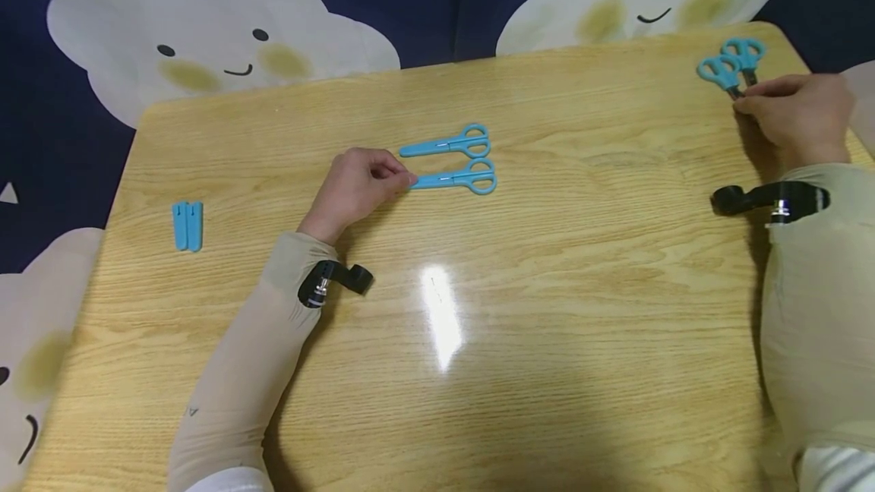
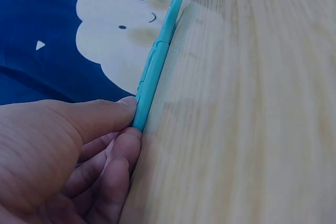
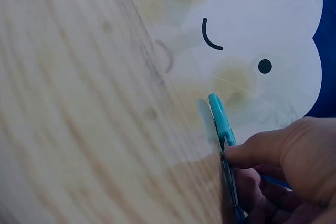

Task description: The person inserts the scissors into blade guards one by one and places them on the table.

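Observation:
Thumb and fingers of my left hand (image 1: 358,184) pinch the covered tip of a pair of blue sheathed scissors (image 2: 153,72), whose handle loops point right. Just behind lies a second pair of sheathed scissors (image 1: 437,146), roughly parallel. At the far right corner, my right hand (image 1: 807,116) pinches the bare metal blades of blue-handled scissors (image 1: 720,72), their loops pointing away from me. Another pair of unsheathed scissors (image 1: 745,53) is right beside them, its blade tips hidden by the fingers. In the right wrist view, the held scissors (image 3: 221,116) stand edge-on, close over the table.
Two blue blade covers (image 1: 194,226) lie side by side on the left of the wooden table (image 1: 547,287). A dark cloth with smiling clouds (image 1: 444,6) borders the table's back and left edges. Wrist cameras (image 1: 769,200) project from both sleeves.

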`<state>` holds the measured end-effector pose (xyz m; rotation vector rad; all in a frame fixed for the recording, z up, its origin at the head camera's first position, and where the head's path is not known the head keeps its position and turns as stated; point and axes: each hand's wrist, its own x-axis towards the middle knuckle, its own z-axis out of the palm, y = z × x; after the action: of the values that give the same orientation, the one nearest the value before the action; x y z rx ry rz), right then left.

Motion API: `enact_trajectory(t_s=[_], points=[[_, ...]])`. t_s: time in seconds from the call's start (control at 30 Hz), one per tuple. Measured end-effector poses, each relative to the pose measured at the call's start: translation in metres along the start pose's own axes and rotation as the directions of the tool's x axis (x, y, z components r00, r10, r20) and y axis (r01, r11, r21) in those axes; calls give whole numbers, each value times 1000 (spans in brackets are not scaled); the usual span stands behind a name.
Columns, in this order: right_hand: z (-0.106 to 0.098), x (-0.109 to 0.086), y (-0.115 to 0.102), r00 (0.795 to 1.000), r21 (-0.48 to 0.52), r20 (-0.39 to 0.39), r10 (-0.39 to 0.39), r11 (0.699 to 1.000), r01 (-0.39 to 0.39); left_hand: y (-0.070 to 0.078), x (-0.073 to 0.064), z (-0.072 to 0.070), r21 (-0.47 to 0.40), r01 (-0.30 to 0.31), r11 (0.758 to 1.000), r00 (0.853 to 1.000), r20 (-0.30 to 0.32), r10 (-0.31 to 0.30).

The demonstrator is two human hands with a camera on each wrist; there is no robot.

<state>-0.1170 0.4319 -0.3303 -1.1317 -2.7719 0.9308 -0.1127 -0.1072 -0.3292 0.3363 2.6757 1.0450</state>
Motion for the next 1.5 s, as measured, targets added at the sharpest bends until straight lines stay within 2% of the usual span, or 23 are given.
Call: enact_trajectory(t_s=[0.17,0.4,0.7,0.9,1.17,1.27,1.43,1.5], points=[[-1,-3,1,999,-58,-10,-31,998,31,0,0,0,-3,0,1000,1000,3,0],[1,0,1,1000,-100,15,-23,995,24,-1,-2,-1,3,3,1000,1000,4,-3],[5,2,-4,994,-117,64,-89,989,96,-7,-3,-2,17,14,1000,1000,1,-14],[10,2,-8,995,-126,74,-71,989,80,-10,-1,-2,23,4,1000,1000,-3,-4],[8,-1,-15,987,-117,153,-41,991,60,-12,1,-1,20,1,1000,1000,-7,-1],[8,-1,-16,984,-82,172,-49,995,64,-12,1,-1,16,4,1000,1000,-8,-3],[11,-1,-17,985,-25,154,-81,996,86,-12,1,-1,3,2,1000,1000,-9,-2],[12,-1,-18,984,-33,153,-87,995,93,-12,1,-1,1,-1,1000,1000,-10,1]])
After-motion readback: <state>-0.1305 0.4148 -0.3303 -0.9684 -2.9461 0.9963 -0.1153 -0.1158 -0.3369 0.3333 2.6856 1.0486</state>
